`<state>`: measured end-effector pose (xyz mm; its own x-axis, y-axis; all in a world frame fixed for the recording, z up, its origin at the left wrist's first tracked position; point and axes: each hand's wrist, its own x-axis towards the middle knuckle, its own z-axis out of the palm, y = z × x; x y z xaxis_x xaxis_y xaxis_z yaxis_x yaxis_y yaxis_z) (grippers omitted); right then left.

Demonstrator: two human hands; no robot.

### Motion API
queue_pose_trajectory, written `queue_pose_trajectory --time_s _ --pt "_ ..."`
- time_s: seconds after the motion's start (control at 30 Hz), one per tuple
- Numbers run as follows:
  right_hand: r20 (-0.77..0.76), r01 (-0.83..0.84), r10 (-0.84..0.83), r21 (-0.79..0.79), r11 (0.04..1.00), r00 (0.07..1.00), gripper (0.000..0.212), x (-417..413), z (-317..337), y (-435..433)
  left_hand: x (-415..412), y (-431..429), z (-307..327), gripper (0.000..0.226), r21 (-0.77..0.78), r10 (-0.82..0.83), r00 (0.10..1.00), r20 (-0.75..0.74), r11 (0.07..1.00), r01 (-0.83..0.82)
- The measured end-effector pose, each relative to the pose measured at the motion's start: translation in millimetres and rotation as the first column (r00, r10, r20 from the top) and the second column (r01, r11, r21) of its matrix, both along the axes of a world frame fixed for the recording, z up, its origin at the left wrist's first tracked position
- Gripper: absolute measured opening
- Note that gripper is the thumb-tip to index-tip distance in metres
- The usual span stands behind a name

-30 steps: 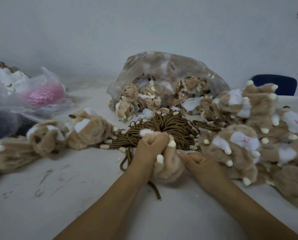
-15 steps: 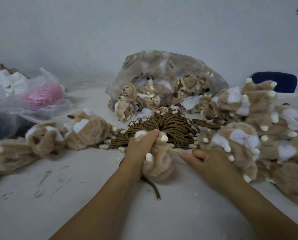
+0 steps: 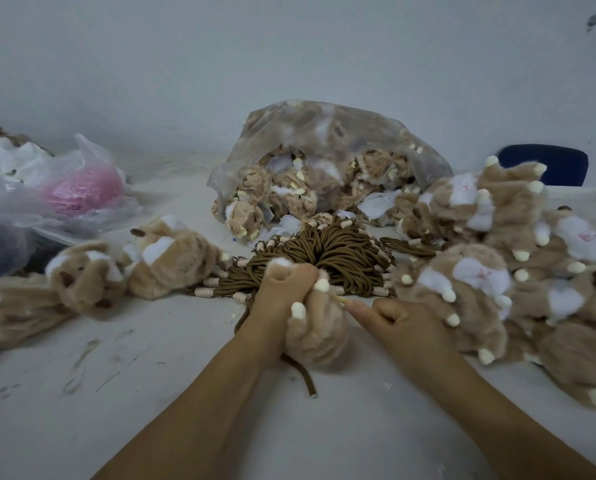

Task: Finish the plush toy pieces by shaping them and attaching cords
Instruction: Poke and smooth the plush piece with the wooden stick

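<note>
Pale grey wall (image 3: pixel 289 64) is filling the background, and a white, scuffed bench (image 3: pixel 144 393) is stretching out below it toward the person.

Near the middle of the bench the left hand (image 3: pixel 282 299) is gripping a tan plush toy piece (image 3: pixel 319 337). Its grip is closed, with the fingers curling round the upper part of the piece and cream-tipped nubs poking out between them. The piece is resting on the bench just in front of a bundle of brown cords (image 3: pixel 334 251), whose ends are wearing pale beads. A single brown cord (image 3: pixel 307 379) is running out from under the piece, its loose end lying on the bench nearer the person.

The right hand (image 3: pixel 403 323) is sitting just beside the piece. Its grip is closed too, with the fingers curling in and the forefinger and thumb pinching a thin pale stick (image 3: pixel 339 299), whose far end is meeting the plush close to the left hand's fingers.

Behind the cords a clear plastic bag (image 3: pixel 410 147) is lying open toward the person, with limp, unshaped plush pieces spilling from its mouth. To the right a pile of plump plush toys (image 3: pixel 480 282) is heaping up, showing white patches and cream nubs. To the left a few more plush toys (image 3: pixel 172 258) are lying on the bench. Farther left a thin plastic bag (image 3: pixel 92 157) is holding something pink. A dark blue object (image 3: pixel 545 164) is showing behind the right-hand pile, against the wall.
</note>
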<state>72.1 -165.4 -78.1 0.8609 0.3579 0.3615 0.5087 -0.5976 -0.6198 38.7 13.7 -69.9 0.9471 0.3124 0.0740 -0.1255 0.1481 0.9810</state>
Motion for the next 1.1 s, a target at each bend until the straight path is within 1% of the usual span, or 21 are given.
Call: queue_pose_trajectory --time_s 0.07,0.17,0.23,0.33,0.4,0.43,0.5,0.57,0.6,0.63,0.7,0.77,0.87,1.0,1.07,1.1 --pt "-0.050 -0.009 0.011 0.032 0.999 0.999 0.064 -1.7 -1.9 4.7 1.2 -2.3 2.5 0.016 0.016 0.029 0.999 0.013 0.999 -0.029" --pt "-0.154 -0.027 0.039 0.078 0.997 0.987 0.064 -2.9 -4.9 9.7 4.0 -3.9 3.2 0.024 0.079 0.059 0.998 0.023 0.995 -0.061" --pt "-0.223 -0.024 0.046 0.100 0.995 0.974 0.063 -2.7 -6.0 12.1 4.3 -7.0 0.1 0.026 0.127 0.069 0.995 0.078 0.989 -0.079" --pt "-0.253 -0.020 0.051 0.122 0.992 0.966 0.065 -0.2 -4.2 13.5 4.4 -8.7 -5.8 0.038 0.164 0.069 0.992 0.104 0.983 -0.086" --pt "-0.230 -0.020 0.052 0.139 0.990 0.972 0.069 1.1 -4.0 12.0 3.3 -6.7 -5.5 0.051 0.190 0.107 0.985 0.133 0.973 -0.131" --pt "-0.224 -0.017 0.050 0.146 0.989 0.973 0.070 0.8 -4.1 11.3 1.7 -5.8 -3.7 0.052 0.223 0.132 0.979 0.157 0.961 -0.166" --pt "-0.223 -0.015 0.050 0.154 0.988 0.974 0.070 -0.6 -3.8 11.0 0.8 -4.3 -1.2 0.048 0.229 0.159 0.966 0.202 0.952 -0.205" --pt "-0.222 -0.021 0.055 0.154 0.988 0.973 0.071 -1.1 -3.7 11.1 -1.4 -3.7 1.6 0.062 0.217 0.179 0.959 0.220 0.949 -0.227" --pt "-0.217 -0.022 0.055 0.153 0.988 0.975 0.071 -1.0 -3.1 10.9 -0.4 -2.2 0.4 0.062 0.229 0.181 0.955 0.233 0.945 -0.235" --pt "-0.204 -0.024 0.054 0.149 0.989 0.977 0.071 -1.0 -2.3 10.1 0.0 -0.6 -0.5 0.056 0.254 0.174 0.953 0.246 0.938 -0.237" --pt "-0.147 -0.020 0.036 0.107 0.994 0.989 0.070 -0.1 -1.2 6.6 -0.9 0.8 -0.6 0.058 0.285 0.127 0.965 0.228 0.939 -0.191" --pt "-0.056 0.000 0.001 0.019 1.000 0.998 0.070 2.6 0.4 1.5 0.3 3.0 -3.5 0.061 0.293 0.093 0.974 0.209 0.944 -0.153" --pt "0.053 0.008 -0.005 -0.062 0.998 0.999 0.068 8.2 3.4 -6.0 0.6 6.9 -2.5 0.053 0.284 0.087 0.986 0.144 0.951 -0.125" --pt "0.122 -0.048 0.056 -0.067 0.997 0.991 0.062 12.2 7.0 -11.9 -2.2 10.6 0.3 0.039 0.317 0.069 0.991 0.111 0.943 -0.101" --pt "0.112 -0.063 0.068 -0.044 0.997 0.991 0.061 10.0 8.3 -10.3 -5.1 8.9 0.5 0.046 0.200 0.010 0.996 0.085 0.979 -0.027" --pt "0.092 -0.066 0.067 -0.012 0.998 0.993 0.062 7.8 7.8 -8.2 -5.8 6.8 1.2 0.051 0.179 -0.035 0.997 0.072 0.984 0.022"
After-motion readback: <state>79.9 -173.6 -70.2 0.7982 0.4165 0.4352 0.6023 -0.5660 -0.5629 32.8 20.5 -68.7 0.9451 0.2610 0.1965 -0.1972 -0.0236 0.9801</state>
